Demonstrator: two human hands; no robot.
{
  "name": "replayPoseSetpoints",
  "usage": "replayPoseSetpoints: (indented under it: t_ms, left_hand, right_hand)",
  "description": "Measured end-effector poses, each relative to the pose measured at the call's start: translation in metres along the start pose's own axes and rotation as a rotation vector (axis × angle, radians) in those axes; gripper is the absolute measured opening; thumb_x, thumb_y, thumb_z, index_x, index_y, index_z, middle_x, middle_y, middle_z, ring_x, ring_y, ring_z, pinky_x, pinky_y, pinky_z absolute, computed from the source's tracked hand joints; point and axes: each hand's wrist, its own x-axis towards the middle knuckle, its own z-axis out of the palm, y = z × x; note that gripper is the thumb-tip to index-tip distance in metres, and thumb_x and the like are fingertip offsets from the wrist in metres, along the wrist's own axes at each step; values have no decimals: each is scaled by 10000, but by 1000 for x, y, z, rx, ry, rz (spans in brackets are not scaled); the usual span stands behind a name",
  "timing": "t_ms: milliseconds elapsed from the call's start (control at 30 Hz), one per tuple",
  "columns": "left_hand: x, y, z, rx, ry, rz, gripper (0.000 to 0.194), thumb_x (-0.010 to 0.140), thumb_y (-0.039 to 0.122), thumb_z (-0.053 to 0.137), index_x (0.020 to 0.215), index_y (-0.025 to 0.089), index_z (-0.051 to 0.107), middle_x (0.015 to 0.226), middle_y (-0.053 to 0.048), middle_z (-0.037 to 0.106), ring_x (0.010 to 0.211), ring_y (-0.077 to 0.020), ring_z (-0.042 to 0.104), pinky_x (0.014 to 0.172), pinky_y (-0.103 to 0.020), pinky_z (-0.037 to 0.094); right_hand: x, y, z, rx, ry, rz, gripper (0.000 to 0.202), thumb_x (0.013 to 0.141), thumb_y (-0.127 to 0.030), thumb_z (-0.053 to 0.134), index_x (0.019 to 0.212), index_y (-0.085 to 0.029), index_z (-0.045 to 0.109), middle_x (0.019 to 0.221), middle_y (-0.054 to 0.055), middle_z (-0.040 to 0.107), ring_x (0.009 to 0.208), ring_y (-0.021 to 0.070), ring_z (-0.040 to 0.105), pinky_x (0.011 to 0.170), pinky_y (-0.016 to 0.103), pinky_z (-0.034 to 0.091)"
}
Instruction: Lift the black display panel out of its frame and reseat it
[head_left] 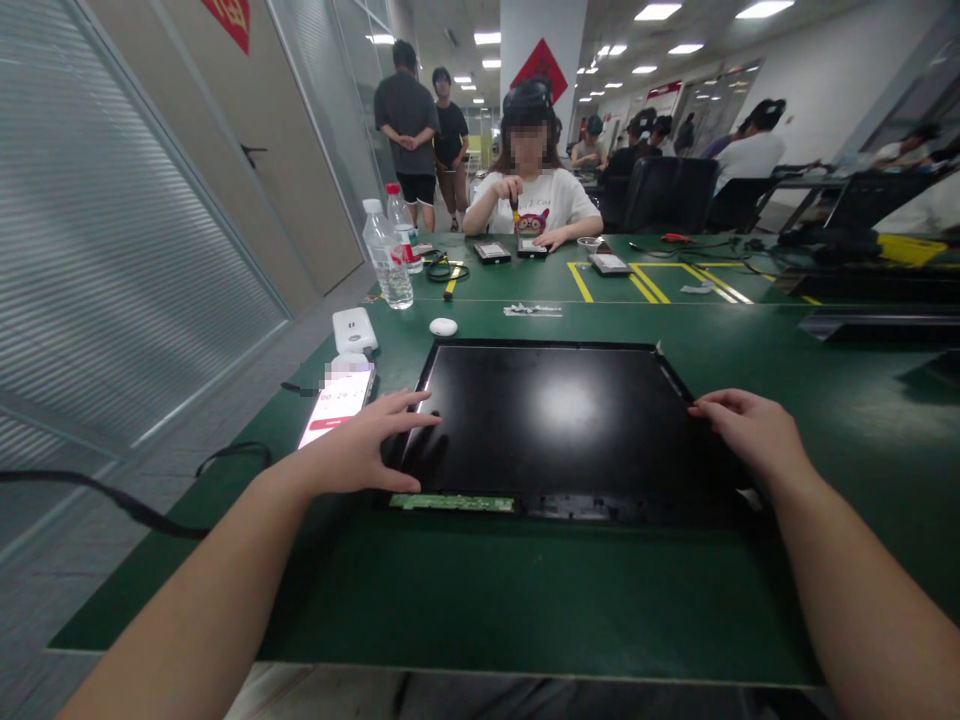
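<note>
A black flat screen panel [525, 420] lies face up in a dark frame on the green table in front of me. Along its near edge runs a green circuit board strip [450, 503]. My left hand [367, 445] is over the panel's left edge, fingers spread and the thumb near the board strip; whether it touches the surface I cannot tell. At the opposite side, my right hand [750, 430] has its thumb and fingers pinched on the frame's right edge. Small light tabs show at the panel's far right and near right corners.
Left of the panel lie a lit phone [337, 400] and a white power bank [354, 330]. A white earbud case [443, 327] sits behind it. Water bottles [388, 255] stand farther back. Across the table, a person [532, 195] holds a screwdriver over a hard drive [532, 246].
</note>
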Motion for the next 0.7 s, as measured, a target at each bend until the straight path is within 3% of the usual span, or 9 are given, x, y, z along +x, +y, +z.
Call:
replayPoseSetpoints:
  t_ms: [200, 467, 700]
  left_hand:
    - [0, 3, -2, 6, -26, -6, 779, 709, 558, 851, 1438, 359, 663, 1652, -74, 488, 1462, -410, 505, 1146, -554, 470]
    - [1, 6, -1, 74, -29, 33, 748, 728, 542, 825, 1432, 340, 669, 1588, -59, 571, 1469, -397, 501, 1157, -534, 460]
    - [1, 4, 0, 83, -26, 52, 682, 749, 532, 804, 1399, 359, 690, 1575, -40, 588, 1478, -384, 493, 1154, -500, 465]
  right_hand:
    - [2, 2, 1, 2, 12, -30, 166, 716, -440, 634, 727, -303, 727, 744, 38, 753, 738, 281, 671, 707, 427, 500]
    - [-1, -6, -3, -43, 5, 8, 156, 716, -415, 637, 726, -293, 733, 736, 46, 731, 765, 284, 664, 723, 423, 493]
    - [3, 2, 0, -16, 16, -36, 186, 693, -444, 631, 723, -300, 745, 718, 35, 747, 734, 281, 669, 688, 420, 489]
